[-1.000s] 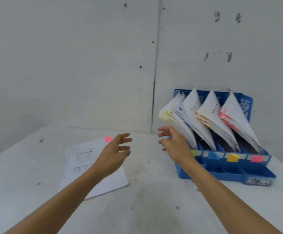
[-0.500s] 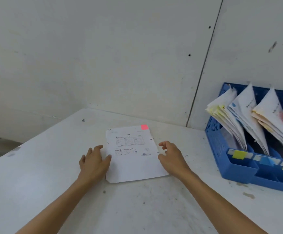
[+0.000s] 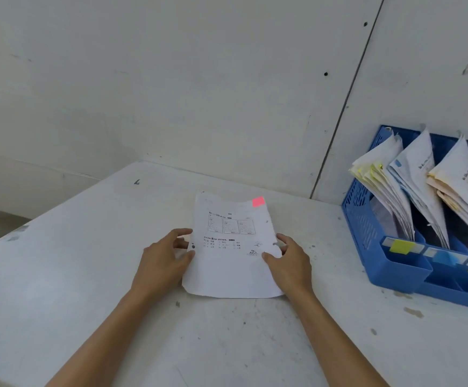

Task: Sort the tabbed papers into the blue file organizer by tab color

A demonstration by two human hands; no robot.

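A: Where is the pink-tabbed white paper sheet [image 3: 233,269] kept?

B: At the middle of the white table [image 3: 87,275], long axis toward the far edge, sides pinched by the left hand [image 3: 163,261] and right hand [image 3: 291,265]. The blue plastic file organizer [image 3: 367,219] is set by the right edge, nearer the right hand.

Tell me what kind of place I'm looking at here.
Probably a bare workroom corner set up for filing: a scuffed white table against plain panel walls, and a blue file organizer stuffed with colour-tabbed papers.

A bare office-like workroom: scuffed white bench [image 3: 59,275], plain panelled wall [image 3: 171,93], blue file organizer [image 3: 389,263] holding papers.
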